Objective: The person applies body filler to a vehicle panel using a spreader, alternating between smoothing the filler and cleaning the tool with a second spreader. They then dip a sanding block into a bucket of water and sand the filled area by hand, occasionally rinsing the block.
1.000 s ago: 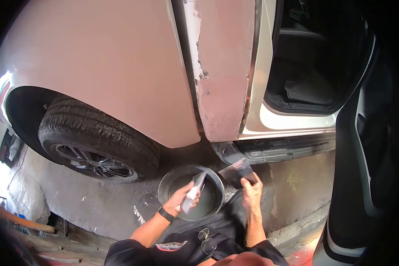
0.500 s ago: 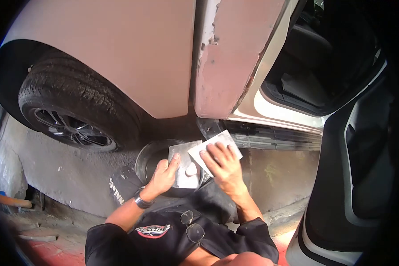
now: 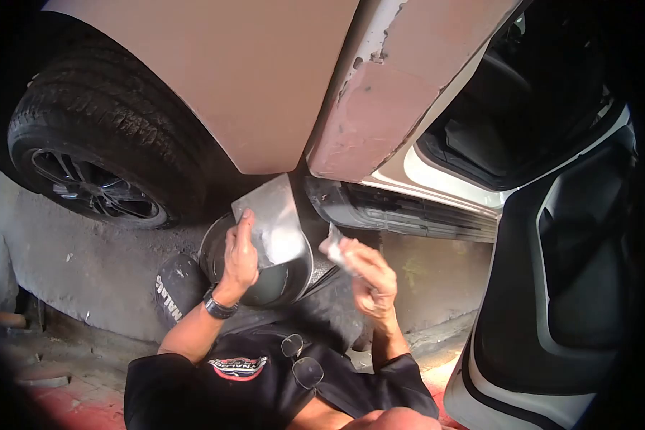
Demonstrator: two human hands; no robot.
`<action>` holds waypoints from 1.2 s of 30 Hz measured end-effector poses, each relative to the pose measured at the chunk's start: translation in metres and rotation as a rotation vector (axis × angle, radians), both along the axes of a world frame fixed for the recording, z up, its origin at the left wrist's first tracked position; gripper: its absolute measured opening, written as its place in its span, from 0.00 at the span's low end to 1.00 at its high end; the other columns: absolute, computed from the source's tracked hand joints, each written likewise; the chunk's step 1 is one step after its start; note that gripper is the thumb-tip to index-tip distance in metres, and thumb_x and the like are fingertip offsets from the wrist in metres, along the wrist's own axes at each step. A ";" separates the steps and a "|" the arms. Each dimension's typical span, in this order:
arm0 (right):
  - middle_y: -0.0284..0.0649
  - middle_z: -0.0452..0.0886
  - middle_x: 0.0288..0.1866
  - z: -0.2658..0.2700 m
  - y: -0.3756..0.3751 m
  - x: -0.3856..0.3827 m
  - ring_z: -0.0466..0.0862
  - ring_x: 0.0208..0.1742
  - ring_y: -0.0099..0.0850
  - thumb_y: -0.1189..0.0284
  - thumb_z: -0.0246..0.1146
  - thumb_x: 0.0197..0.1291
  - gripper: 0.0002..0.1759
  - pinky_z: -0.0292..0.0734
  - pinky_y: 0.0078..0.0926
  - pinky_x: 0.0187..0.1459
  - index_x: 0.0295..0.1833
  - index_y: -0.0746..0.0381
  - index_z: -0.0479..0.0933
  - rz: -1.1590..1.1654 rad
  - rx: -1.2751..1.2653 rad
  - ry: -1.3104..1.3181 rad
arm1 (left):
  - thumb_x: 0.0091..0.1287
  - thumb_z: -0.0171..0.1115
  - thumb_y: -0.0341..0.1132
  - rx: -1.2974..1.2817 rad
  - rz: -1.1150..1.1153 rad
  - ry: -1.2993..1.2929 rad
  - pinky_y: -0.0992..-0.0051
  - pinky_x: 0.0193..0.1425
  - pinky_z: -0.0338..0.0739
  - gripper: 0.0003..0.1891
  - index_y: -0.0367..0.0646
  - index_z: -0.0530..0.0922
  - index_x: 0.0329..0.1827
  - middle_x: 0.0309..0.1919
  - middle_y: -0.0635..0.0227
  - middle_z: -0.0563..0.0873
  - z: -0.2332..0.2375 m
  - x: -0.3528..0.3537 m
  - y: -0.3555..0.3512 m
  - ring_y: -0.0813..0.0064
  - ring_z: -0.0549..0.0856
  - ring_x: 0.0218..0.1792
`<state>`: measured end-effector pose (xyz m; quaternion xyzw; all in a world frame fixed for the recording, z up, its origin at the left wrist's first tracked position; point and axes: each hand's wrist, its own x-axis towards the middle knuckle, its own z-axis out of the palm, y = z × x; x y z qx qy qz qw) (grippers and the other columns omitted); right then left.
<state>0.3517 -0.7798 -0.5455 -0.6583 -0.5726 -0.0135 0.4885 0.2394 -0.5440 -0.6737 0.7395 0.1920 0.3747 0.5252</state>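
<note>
left hand [image 3: 240,259]: thumb [image 3: 245,223] extended | right hand [image 3: 373,281]: fingers [image 3: 364,259] together, blurred

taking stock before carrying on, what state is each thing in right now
Left hand: gripping the plate
Flat plate: tilted, white patch on it
Right hand: holding something thin and pale, blurred
Bucket: open-topped, partly hidden; contents unclear
Car door: open
Fender: dull pinkish coat
Wheel: mounted
Glasses: hanging on shirt
Watch: strapped on left wrist
</note>
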 end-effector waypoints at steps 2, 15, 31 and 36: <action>0.55 0.77 0.69 0.024 0.016 -0.012 0.75 0.73 0.53 0.89 0.61 0.51 0.34 0.69 0.54 0.74 0.69 0.69 0.76 -0.032 0.163 -0.008 | 0.69 0.62 0.30 -0.869 -0.216 -0.221 0.68 0.58 0.79 0.27 0.31 0.71 0.71 0.55 0.54 0.86 0.045 0.007 -0.020 0.60 0.84 0.53; 0.44 0.84 0.63 0.075 -0.019 0.000 0.81 0.67 0.49 0.76 0.67 0.54 0.27 0.60 0.61 0.76 0.63 0.57 0.83 -0.237 -0.492 -0.592 | 0.78 0.62 0.42 -1.333 -0.935 0.113 0.72 0.46 0.88 0.19 0.32 0.81 0.58 0.46 0.62 0.90 0.117 0.017 0.037 0.73 0.91 0.41; 0.37 0.79 0.65 0.154 0.032 -0.018 0.75 0.73 0.42 0.67 0.58 0.62 0.26 0.42 0.79 0.77 0.68 0.49 0.80 0.104 -1.007 -0.917 | 0.75 0.65 0.44 -0.875 -1.124 0.346 0.76 0.41 0.85 0.21 0.30 0.83 0.56 0.45 0.64 0.90 0.119 0.045 0.048 0.80 0.89 0.38; 0.35 0.82 0.65 0.197 0.036 -0.036 0.75 0.75 0.42 0.71 0.59 0.63 0.24 0.29 0.78 0.78 0.65 0.51 0.80 -0.302 -0.998 -1.087 | 0.74 0.67 0.45 -0.924 -1.163 0.322 0.76 0.44 0.84 0.21 0.33 0.84 0.55 0.46 0.64 0.90 0.074 0.053 0.037 0.80 0.88 0.40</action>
